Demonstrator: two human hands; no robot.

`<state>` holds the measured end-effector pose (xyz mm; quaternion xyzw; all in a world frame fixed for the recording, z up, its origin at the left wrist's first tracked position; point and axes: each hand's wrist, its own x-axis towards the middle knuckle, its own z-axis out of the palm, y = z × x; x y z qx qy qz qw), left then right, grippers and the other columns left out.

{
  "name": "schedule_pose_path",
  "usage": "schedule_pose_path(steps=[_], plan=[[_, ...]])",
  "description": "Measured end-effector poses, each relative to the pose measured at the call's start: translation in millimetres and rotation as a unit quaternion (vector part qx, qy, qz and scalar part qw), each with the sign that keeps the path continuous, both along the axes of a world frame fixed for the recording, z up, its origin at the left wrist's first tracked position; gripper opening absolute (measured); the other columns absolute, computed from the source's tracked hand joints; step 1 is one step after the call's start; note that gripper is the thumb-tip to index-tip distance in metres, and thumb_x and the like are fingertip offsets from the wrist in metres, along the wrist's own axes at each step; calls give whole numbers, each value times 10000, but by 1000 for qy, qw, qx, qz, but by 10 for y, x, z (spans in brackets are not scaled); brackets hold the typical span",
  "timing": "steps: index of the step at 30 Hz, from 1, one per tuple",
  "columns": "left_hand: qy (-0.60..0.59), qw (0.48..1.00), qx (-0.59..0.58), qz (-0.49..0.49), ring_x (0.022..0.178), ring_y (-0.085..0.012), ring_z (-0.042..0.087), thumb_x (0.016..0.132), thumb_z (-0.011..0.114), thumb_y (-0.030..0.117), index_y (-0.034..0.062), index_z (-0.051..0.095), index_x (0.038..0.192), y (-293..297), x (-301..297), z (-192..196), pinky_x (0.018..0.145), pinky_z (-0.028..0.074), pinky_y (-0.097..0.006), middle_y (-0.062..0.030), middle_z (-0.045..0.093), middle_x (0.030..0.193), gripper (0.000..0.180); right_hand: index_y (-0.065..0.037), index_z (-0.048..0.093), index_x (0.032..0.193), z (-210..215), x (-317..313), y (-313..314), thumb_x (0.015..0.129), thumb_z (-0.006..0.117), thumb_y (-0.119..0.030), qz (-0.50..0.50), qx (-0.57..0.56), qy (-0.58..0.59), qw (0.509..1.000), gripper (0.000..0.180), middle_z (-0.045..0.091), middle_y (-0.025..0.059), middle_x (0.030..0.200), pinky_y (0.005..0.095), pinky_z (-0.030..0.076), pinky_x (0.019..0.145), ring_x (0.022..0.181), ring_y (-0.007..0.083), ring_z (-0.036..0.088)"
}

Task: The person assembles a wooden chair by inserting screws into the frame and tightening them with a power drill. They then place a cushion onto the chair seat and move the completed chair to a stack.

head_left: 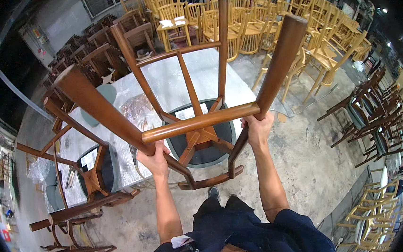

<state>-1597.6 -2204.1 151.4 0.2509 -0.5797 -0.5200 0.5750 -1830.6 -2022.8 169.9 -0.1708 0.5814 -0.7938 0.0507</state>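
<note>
Held chair (201,120): brown wood, smooth, glossy varnish. Its seat underside (176,141): dark, matt, cloth-like; white paper-like label (185,113) on it. Second chair (93,179), left: same brown wood, satin sheen. Desk (205,73): pale, glossy top; clear crumpled plastic film (137,107), shiny, on it. Floor (304,165): grey concrete, stained, mostly matt. Rear chairs (210,26): yellowish wood, smooth. Shirt (286,238): dark blue cloth, matt.
</note>
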Motion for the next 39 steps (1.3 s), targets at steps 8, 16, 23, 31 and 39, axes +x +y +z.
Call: schedule_pose_path(steps=[8,16,23,31,39], plan=[[-72,995,16,68,751,-185,680,891,709,-32,-8,632,946,6,17,-905,738,565,-321,-99,707,852,98,14,667,891,-889,-6,67,826,736,32,12,60,49,997,97,686,54,774,349,546,668,693,175,661],[-115,980,137,-92,1162,-237,640,989,699,189,81,596,965,576,125,-1464,1093,466,-392,-165,704,1252,151,-57,561,943,-1943,-391,398,1012,663,-93,54,40,291,954,129,657,86,789,345,534,728,730,196,634],[-148,972,122,-138,1149,-203,624,921,738,2,82,568,1015,742,-99,-1327,1031,487,-355,-116,681,1247,210,-30,593,987,-1925,-798,469,1062,646,-200,48,118,226,966,193,662,84,855,333,547,728,766,171,648],[-298,923,-44,-241,1183,-322,646,923,718,148,51,705,1221,345,433,-1452,1021,497,-419,-145,680,1205,313,-6,605,1122,-1898,-328,529,1107,597,-217,4,112,116,987,212,699,123,998,404,582,904,948,231,704],[-398,901,43,-166,1163,-400,715,905,762,104,-12,751,1215,-2070,561,-2232,1039,554,-451,-240,754,1213,331,-34,495,1485,-1928,-25,142,1106,609,-346,-281,249,107,920,504,547,229,1435,477,527,1023,1215,307,630]])
